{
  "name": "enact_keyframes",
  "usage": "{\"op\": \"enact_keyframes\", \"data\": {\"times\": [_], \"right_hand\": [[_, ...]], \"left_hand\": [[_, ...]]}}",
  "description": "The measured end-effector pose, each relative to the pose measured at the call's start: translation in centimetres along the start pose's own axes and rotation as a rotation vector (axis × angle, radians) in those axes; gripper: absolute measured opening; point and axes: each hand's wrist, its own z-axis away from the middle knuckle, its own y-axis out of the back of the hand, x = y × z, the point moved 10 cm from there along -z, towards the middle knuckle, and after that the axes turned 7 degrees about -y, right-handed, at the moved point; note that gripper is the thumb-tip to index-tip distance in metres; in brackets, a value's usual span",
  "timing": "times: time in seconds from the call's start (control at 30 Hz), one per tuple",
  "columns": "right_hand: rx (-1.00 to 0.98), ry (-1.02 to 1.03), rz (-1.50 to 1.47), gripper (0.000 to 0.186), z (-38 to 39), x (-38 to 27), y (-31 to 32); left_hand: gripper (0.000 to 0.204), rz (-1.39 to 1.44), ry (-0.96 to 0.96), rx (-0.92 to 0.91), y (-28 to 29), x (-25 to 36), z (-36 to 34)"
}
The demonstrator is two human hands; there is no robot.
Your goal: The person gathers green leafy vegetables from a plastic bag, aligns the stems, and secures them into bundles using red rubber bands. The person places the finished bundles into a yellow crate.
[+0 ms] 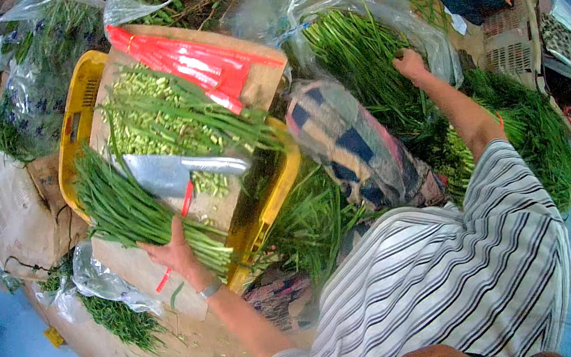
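My left hand [174, 254] is closed round the pale lower end of a bunch of long green chive-like stalks [114, 202]. The bunch lies slantwise over a board on a yellow plastic crate [67, 168]. Beside it rests a wide steel cleaver blade [176, 172], with loose stalks [193, 114] and chopped pale pieces [127, 99] behind. A red strip [187, 198] lies by the blade. Out to the right, my right hand [413, 67] has curled fingers at a heap of green stalks [363, 54] in a clear plastic bag [425, 22]; what its fingertips hold is unclear.
Red plastic strips [184, 60] lie at the crate's far side. My patterned trouser leg [346, 139] stands between crate and bag. More greens [517, 134] are piled at the right. A brown paper sack [21, 209] sits at the left, and a pale plastic crate [510, 42] at the far right.
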Motion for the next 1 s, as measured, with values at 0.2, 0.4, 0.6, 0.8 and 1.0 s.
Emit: {"op": "enact_keyframes", "data": {"times": [0.2, 0.4, 0.6, 0.8, 1.0], "right_hand": [[-0.095, -0.012, 0.090, 0.063, -6.2, -5.0, -1.6], [-0.074, -0.156, 0.183, 0.069, -13.4, -4.3, -5.5], [-0.249, -0.276, 0.210, 0.055, -14.1, -3.4, -7.4], [-0.095, 0.177, 0.397, 0.050, -13.3, -6.3, -8.0], [-0.246, 0.034, -0.371, 0.076, -13.4, -5.8, -10.0]], "left_hand": [[0.091, 0.424, -0.067, -0.092, -1.8, 0.4, -0.2], [0.084, 0.427, 0.117, -0.070, -1.8, 0.8, 1.4], [0.084, 0.466, 0.072, -0.057, -2.9, 4.5, 1.8], [0.084, 0.418, 0.147, -0.085, -3.5, 4.1, 1.7], [0.086, 0.347, 0.113, -0.091, -2.9, 3.7, 1.3]]}}
